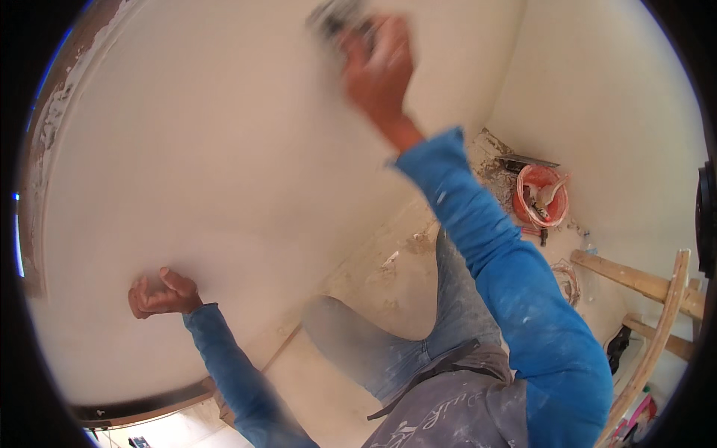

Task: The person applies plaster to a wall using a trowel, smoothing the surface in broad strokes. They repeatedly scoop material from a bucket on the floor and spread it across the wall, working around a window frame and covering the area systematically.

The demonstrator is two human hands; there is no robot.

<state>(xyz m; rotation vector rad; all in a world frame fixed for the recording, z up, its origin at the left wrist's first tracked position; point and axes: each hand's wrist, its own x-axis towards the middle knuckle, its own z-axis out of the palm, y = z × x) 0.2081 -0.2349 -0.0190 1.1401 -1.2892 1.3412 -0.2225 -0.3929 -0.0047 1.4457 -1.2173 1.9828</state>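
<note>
My right hand (379, 71) is raised high in front of a pale, smooth wall (224, 149). Its fingers close round a small dark-and-grey hand tool (336, 19), which is held at the wall. Motion smears the tool, so its exact kind does not show. Lower down at the left, my left hand (164, 293) is beside the same wall with its fingers curled in and the thumb raised. Nothing shows in that hand. Whether its knuckles touch the wall I cannot tell.
A red bucket (541, 196) with tools in it stands in the corner, and a hammer (536, 234) lies by it. A wooden ladder-like frame (650, 284) is at the right. White residue marks the floor (381, 272). A rough edge (56, 127) borders the wall at the left.
</note>
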